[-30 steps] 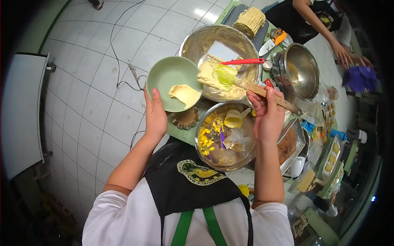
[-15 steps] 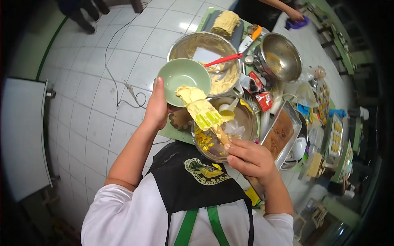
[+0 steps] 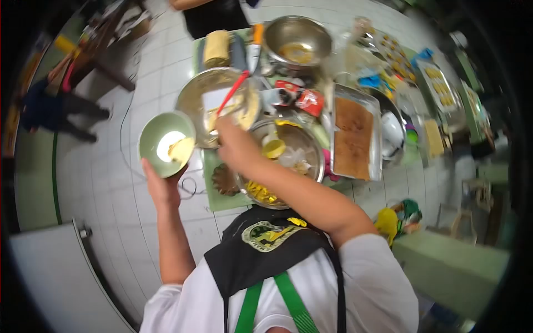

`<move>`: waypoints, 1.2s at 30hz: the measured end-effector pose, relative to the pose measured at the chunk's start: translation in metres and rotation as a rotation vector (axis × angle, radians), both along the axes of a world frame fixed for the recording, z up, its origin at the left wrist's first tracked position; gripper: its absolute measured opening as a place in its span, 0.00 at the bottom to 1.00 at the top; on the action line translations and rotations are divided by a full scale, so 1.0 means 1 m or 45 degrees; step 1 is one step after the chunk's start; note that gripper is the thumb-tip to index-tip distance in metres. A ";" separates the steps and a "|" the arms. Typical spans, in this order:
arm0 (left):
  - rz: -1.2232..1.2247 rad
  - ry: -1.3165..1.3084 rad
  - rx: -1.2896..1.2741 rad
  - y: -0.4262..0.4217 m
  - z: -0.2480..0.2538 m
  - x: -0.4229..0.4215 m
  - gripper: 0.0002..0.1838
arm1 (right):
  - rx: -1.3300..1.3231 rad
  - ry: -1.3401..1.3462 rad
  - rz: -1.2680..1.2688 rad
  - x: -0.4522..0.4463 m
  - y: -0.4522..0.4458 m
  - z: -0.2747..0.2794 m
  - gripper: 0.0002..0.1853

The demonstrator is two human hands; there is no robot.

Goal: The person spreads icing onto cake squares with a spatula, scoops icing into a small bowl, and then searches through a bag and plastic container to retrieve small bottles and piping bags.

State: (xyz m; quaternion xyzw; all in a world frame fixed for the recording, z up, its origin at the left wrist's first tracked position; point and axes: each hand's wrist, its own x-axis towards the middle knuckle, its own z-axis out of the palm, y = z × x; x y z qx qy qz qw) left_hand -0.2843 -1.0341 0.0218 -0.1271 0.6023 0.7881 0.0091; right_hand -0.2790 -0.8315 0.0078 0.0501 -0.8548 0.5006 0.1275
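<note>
One green bowl with cream inside rests in the left hand, fingers clasping its near side, apparently steadying it beside the mixing bowl. Right hand: over that bowl's near rim; finger grip indiscernible.

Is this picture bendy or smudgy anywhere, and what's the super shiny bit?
Head view: lines between the floor tiles curve, and the corners go black; head view: the right hand looks smudgy; head view: the green bowl has a bright white patch inside, probably glare.
</note>
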 end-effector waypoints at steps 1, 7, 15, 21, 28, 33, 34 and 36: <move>-0.015 -0.017 -0.059 0.002 0.007 0.001 0.33 | 0.125 -0.004 0.040 -0.012 -0.009 -0.019 0.07; -0.052 0.096 -0.011 -0.003 0.008 -0.005 0.34 | 0.122 -0.134 0.069 -0.036 -0.047 -0.068 0.09; -0.200 0.208 0.038 0.075 0.051 0.010 0.34 | 0.019 0.032 0.099 0.073 0.048 0.005 0.12; -0.671 -0.078 0.090 0.210 0.057 0.067 0.35 | -0.178 0.255 -0.709 0.266 0.203 0.033 0.12; -1.478 -0.612 0.084 0.436 0.029 0.229 0.30 | -0.804 -0.033 -1.536 0.509 0.316 -0.045 0.07; -1.523 -0.718 0.225 0.550 -0.060 0.281 0.29 | -0.810 -0.054 -1.778 0.610 0.343 -0.067 0.10; -1.465 -0.756 0.274 0.566 -0.079 0.284 0.28 | -0.818 -0.067 -1.767 0.621 0.346 -0.066 0.10; -1.412 -0.685 0.199 0.593 -0.096 0.291 0.26 | -0.907 -0.067 -1.856 0.635 0.354 -0.067 0.11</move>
